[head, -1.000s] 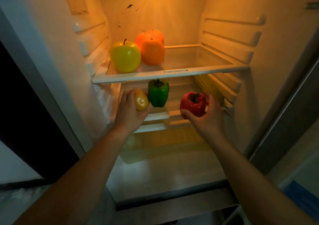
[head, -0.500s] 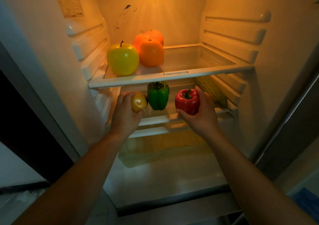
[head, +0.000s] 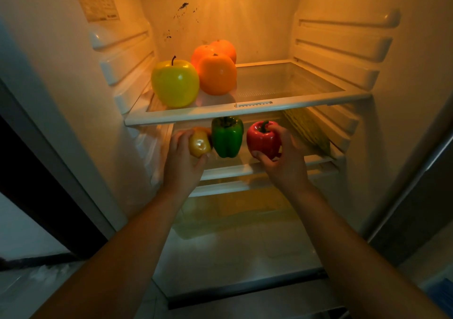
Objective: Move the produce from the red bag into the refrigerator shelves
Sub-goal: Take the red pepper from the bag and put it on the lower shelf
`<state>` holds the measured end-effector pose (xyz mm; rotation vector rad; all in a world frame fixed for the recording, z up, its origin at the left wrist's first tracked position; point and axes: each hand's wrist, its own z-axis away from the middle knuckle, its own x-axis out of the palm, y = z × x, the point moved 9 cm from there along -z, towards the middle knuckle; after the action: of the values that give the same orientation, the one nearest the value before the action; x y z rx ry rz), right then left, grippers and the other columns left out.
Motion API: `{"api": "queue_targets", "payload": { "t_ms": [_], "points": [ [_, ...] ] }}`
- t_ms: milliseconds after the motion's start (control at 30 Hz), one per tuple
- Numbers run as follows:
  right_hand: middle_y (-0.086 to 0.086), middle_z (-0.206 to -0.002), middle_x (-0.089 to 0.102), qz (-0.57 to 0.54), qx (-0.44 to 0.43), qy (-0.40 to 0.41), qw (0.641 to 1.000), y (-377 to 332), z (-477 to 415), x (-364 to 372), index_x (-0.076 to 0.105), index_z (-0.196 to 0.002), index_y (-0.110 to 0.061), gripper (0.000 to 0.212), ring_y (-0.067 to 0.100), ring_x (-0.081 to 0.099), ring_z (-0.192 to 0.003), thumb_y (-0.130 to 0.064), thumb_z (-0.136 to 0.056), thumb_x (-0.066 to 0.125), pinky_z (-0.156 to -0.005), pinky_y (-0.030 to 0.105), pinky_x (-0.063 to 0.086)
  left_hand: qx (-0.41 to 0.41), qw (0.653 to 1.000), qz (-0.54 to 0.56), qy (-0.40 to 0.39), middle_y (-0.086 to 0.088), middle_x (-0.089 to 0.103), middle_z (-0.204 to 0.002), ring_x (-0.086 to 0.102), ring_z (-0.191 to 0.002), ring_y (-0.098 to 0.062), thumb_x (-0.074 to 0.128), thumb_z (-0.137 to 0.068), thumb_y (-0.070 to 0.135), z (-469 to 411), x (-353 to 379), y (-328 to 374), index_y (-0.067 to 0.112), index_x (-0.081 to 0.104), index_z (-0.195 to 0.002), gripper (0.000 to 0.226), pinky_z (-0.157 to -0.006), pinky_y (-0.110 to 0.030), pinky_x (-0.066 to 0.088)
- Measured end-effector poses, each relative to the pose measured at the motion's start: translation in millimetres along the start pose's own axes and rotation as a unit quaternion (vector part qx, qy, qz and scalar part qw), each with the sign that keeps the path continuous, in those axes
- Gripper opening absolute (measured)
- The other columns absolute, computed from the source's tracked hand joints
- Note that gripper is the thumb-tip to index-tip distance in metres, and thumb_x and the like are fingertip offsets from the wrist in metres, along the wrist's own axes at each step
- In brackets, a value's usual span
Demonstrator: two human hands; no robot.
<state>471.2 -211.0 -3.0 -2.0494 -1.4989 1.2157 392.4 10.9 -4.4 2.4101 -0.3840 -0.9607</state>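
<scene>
Fridge interior [head: 245, 12] glowing orange; mid-frame, our left hand [head: 182, 162] wraps yellow pepper [head: 199, 143], our right hand [head: 284, 162] grips red pepper [head: 262, 141], green pepper [head: 227, 137] between, all at lower shelf [head: 235, 168].

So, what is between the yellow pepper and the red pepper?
A green pepper, upright, close beside the yellow pepper, with a small gap to the red pepper. The head view shows it.

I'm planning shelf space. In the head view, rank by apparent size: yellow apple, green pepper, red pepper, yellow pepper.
1. yellow apple
2. green pepper and red pepper: about alike, so unranked
3. yellow pepper, smallest, though the left hand partly hides it
</scene>
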Motion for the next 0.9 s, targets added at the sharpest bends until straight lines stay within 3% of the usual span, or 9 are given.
{"api": "queue_targets", "payload": {
  "t_ms": [167,367,600,767,900],
  "points": [
    [0.006,-0.138,0.042,0.012,-0.019,0.002,1.000,6.3,-8.6,12.4,0.038,-0.134,-0.022,0.071,0.021,0.045,-0.122,-0.021,-0.073,0.077,-0.085,0.021,0.044,0.010,1.000,-0.007,0.024,-0.011,0.046,-0.130,0.044,-0.120,-0.024,0.074,-0.075,0.015,2.7,1.2,1.2,0.009,0.047,-0.127,0.059,-0.094,-0.020,0.032],
    [0.007,-0.142,0.033,0.018,0.000,-0.002,1.000,13.9,-18.3,18.9,0.037,-0.135,-0.024,0.071,0.022,0.040,-0.126,-0.022,-0.076,0.075,-0.087,0.021,0.041,0.014,0.999,-0.022,0.025,-0.012,0.046,-0.130,0.044,-0.121,-0.027,0.075,-0.074,0.021,2.3,2.0,-3.4,0.009,0.047,-0.126,0.060,-0.094,-0.027,0.036],
    [0.007,-0.141,0.036,0.052,-0.001,-0.020,0.998,16.0,-20.0,18.0,0.032,-0.140,-0.028,0.077,0.021,0.040,-0.126,-0.026,-0.076,0.075,-0.095,0.034,0.047,0.009,0.999,-0.039,0.027,-0.014,0.046,-0.131,0.043,-0.121,-0.029,0.076,-0.073,0.023,3.6,-0.3,-2.8,0.008,0.045,-0.129,0.066,-0.095,-0.031,0.037],
    [0.007,-0.139,0.041,0.053,-0.020,0.004,0.998,8.5,-5.9,0.9,0.034,-0.141,-0.020,0.082,0.017,0.039,-0.127,-0.025,-0.072,0.078,-0.091,0.014,0.035,0.001,0.999,-0.042,0.026,-0.014,0.045,-0.133,0.042,-0.123,-0.028,0.075,-0.075,0.024,5.4,-2.6,-3.9,0.008,0.042,-0.133,0.068,-0.096,-0.029,0.035],
    [0.009,-0.141,0.040,0.023,-0.010,0.020,0.999,11.0,28.3,-13.3,0.036,-0.139,-0.014,0.077,0.021,0.038,-0.130,-0.029,-0.075,0.076,-0.098,0.037,0.045,-0.019,0.999,-0.024,0.012,-0.014,0.039,-0.141,0.037,-0.130,-0.029,0.069,-0.081,0.024,10.3,-3.2,-6.4,0.009,0.036,-0.139,0.068,-0.105,-0.042,0.036]
  ]
}}
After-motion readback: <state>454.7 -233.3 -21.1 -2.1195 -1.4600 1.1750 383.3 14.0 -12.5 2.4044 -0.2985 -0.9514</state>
